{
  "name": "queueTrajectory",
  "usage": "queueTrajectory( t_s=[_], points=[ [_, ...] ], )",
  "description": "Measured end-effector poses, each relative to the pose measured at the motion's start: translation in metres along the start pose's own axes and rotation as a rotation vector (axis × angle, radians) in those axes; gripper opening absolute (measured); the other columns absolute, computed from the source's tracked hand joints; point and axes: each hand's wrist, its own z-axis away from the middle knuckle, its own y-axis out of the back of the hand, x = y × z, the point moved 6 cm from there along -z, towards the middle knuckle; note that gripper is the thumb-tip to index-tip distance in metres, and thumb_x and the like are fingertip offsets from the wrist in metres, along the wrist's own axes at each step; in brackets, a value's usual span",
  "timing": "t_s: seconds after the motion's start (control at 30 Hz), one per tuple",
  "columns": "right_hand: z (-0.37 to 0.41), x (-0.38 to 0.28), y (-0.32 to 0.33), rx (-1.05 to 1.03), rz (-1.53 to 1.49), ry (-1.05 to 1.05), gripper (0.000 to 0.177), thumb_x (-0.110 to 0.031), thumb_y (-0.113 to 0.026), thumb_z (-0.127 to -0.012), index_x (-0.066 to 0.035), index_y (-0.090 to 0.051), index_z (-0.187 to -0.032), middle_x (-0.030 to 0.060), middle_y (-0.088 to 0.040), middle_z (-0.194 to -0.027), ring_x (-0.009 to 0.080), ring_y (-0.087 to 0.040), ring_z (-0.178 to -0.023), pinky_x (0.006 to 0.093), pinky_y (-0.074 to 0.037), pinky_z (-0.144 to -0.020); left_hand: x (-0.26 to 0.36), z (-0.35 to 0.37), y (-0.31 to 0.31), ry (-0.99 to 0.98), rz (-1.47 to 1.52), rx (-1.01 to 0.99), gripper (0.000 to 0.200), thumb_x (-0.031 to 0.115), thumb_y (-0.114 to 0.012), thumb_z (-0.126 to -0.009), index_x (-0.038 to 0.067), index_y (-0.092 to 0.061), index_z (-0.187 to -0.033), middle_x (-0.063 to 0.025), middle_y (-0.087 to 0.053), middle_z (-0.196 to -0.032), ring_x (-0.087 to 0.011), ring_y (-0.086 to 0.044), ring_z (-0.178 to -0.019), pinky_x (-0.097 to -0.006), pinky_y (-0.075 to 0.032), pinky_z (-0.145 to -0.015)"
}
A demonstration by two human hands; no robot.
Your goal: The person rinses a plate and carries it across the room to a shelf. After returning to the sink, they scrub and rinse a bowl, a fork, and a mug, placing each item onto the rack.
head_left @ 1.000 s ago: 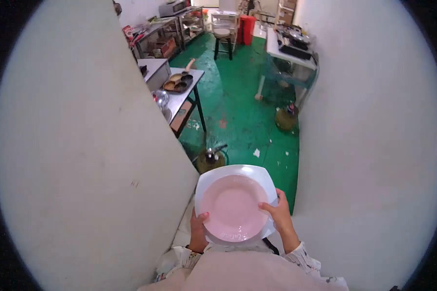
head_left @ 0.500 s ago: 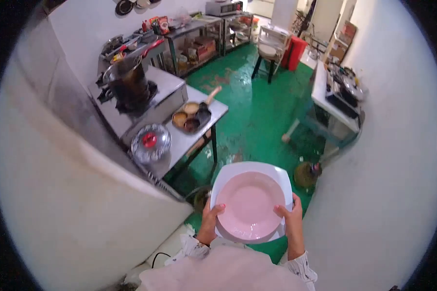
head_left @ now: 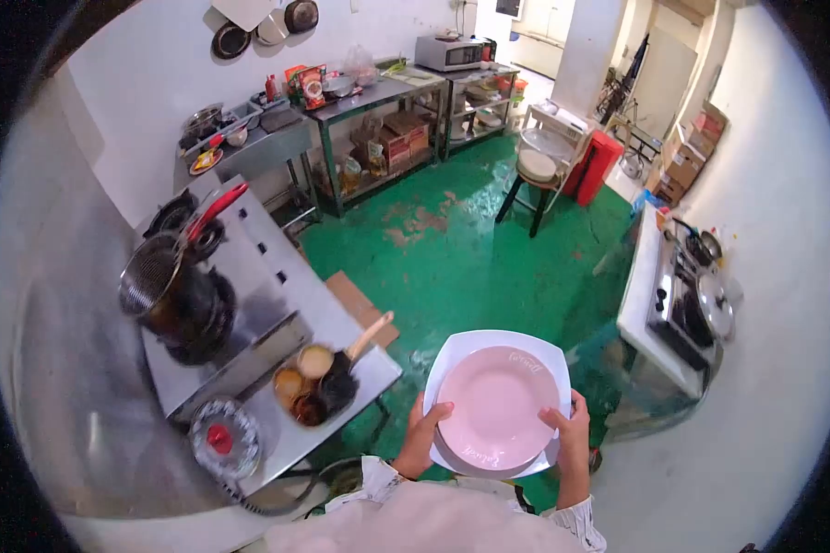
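Observation:
A round pink plate [head_left: 498, 405] with pale lettering on its rim rests on a larger white squarish plate [head_left: 452, 348]. Both are held level in front of my body, above the floor. My left hand [head_left: 421, 436] grips the left edge of the stack, its thumb over the pink rim. On the opposite edge my right hand [head_left: 570, 435] is closed the same way, thumb on top. The fingers of both hands are mostly hidden under the plates.
To the left, a metal counter [head_left: 277, 461] carries a divided pan [head_left: 318, 382], a lid with a red knob [head_left: 223, 441] and a tall dark pot [head_left: 175, 304]. A chair [head_left: 539, 157] stands ahead on the green floor [head_left: 415, 276]. A stove [head_left: 682, 295] lines the right wall.
The view has moved forward into the kitchen and tilted up. The left counter and right stove appear nearer. Both hands keep their hold on the stacked plates.

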Motion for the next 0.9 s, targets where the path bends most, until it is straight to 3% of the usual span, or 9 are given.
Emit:
queueTrajectory(
  t_s=[0.17, 0.23, 0.33, 0.53, 0.7, 0.9],
  points=[
    [-0.183, -0.050, -0.041, -0.104, 0.107, 0.042, 0.067, -0.004, -0.073, -0.061, 0.003, -0.039, -0.117, 0.0131, -0.056, -0.101, 0.0202, -0.056, -0.090, 0.0305, -0.046, -0.079, 0.025, -0.154, -0.057, -0.088, 0.071, -0.005, 0.051, 0.018, -0.059, -0.076, 0.002, -0.038, -0.120, -0.0114, -0.052, -0.107, -0.0220, -0.053, -0.097, -0.0354, -0.045, -0.085],
    [-0.250, -0.071, -0.067, -0.162, 0.200, 0.053, 0.067, -0.005, -0.073, -0.060, 0.003, -0.039, -0.117, 0.0132, -0.057, -0.100, 0.0206, -0.057, -0.090, 0.0312, -0.046, -0.079, 0.040, -0.206, -0.070, -0.112, 0.135, 0.128, 0.050, 0.016, -0.058, -0.076, 0.003, -0.038, -0.120, -0.0116, -0.051, -0.108, -0.0235, -0.053, -0.097, -0.0368, -0.044, -0.086],
    [-0.339, -0.103, -0.123, -0.270, 0.132, -0.033, 0.067, -0.006, -0.074, -0.060, 0.003, -0.039, -0.117, 0.0144, -0.056, -0.102, 0.0211, -0.056, -0.091, 0.0318, -0.046, -0.080, 0.078, -0.279, -0.095, -0.186, 0.164, 0.143, 0.047, 0.015, -0.057, -0.077, 0.004, -0.039, -0.119, -0.0127, -0.051, -0.108, -0.0236, -0.053, -0.097, -0.0370, -0.046, -0.083],
    [-0.531, -0.116, -0.245, -0.397, 0.214, 0.039, 0.070, -0.007, -0.075, -0.060, 0.006, -0.038, -0.118, 0.0167, -0.053, -0.108, 0.0227, -0.055, -0.096, 0.0325, -0.046, -0.082, 0.167, -0.456, -0.099, -0.301, 0.188, 0.205, 0.045, 0.015, -0.055, -0.077, 0.004, -0.039, -0.118, -0.0137, -0.051, -0.107, -0.0238, -0.054, -0.097, -0.0372, -0.048, -0.080],
    [-0.667, -0.139, -0.335, -0.345, 0.101, 0.005, 0.068, -0.006, -0.073, -0.062, 0.006, -0.037, -0.118, 0.0168, -0.054, -0.106, 0.0222, -0.056, -0.095, 0.0325, -0.047, -0.080, 0.255, -0.610, -0.110, -0.298, 0.082, 0.219, 0.045, 0.017, -0.055, -0.078, 0.004, -0.039, -0.119, -0.0123, -0.051, -0.107, -0.0231, -0.054, -0.097, -0.0368, -0.047, -0.082],
    [-0.839, -0.172, -0.397, -0.253, 0.100, -0.027, 0.067, -0.005, -0.073, -0.061, 0.005, -0.038, -0.118, 0.0167, -0.056, -0.102, 0.0223, -0.058, -0.090, 0.0332, -0.048, -0.079, 0.331, -0.797, -0.145, -0.191, -0.114, 0.231, 0.044, 0.019, -0.054, -0.079, 0.005, -0.041, -0.118, -0.0099, -0.051, -0.106, -0.0200, -0.052, -0.095, -0.0333, -0.044, -0.082]
  ],
)
